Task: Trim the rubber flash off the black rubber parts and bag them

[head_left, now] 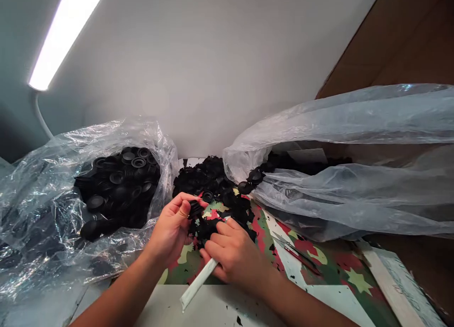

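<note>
My left hand (168,232) pinches a small black ribbed rubber piece (196,208) between thumb and fingers. Close beside it, my right hand (236,253) is wrapped round a flat white stick-like handle (198,285), which points down towards me. Whatever is at the handle's other end is hidden by my fingers. Beyond both hands lies a heap of black rubber scraps (202,173). One round ribbed rubber piece (207,197) sits at the near side of this heap.
At left, a clear plastic bag (117,133) holds many round black pieces (117,178). Another plastic bag (319,121) gapes at right, with black scraps at its mouth. Red-handled scissors (300,255) lie on the camouflage-patterned cover (333,256). A lit lamp (67,34) hangs upper left.
</note>
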`<state>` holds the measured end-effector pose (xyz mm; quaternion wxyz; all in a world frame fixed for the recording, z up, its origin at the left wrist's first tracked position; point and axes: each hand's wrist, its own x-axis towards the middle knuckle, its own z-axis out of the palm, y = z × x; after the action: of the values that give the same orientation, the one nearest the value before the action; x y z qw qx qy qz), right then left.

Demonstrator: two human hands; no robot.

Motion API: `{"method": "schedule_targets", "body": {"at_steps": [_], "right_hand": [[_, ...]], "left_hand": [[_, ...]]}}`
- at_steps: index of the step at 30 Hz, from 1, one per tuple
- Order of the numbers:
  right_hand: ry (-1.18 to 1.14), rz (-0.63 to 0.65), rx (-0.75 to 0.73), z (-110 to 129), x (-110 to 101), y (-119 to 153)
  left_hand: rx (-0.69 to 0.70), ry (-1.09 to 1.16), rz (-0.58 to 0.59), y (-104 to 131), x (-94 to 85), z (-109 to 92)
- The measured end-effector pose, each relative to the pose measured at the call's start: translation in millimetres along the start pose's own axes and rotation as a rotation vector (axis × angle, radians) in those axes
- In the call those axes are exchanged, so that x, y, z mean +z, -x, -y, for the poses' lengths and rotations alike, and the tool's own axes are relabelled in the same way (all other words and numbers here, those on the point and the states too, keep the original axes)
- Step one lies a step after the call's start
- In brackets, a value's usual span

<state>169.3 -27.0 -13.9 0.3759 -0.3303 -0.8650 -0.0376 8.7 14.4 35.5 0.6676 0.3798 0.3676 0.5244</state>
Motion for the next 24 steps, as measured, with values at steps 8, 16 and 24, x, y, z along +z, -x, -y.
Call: {"method": "schedule_targets", "body": {"at_steps": [8, 16, 24], "right_hand": [[-0.624, -0.062, 0.649, -12, -17, -6], [-1.061, -0.078, 0.947, -18, -22, -9], [-1.221, -0.127, 1.028, -13, -27, -9]], "left_hand": [[0.081, -0.170, 0.152, 2, -3.5, 15], [0.085, -0.355, 0.162, 3, -1.4, 18], [-0.007, -0.190, 0.095, 5, 0.4, 21]]}}
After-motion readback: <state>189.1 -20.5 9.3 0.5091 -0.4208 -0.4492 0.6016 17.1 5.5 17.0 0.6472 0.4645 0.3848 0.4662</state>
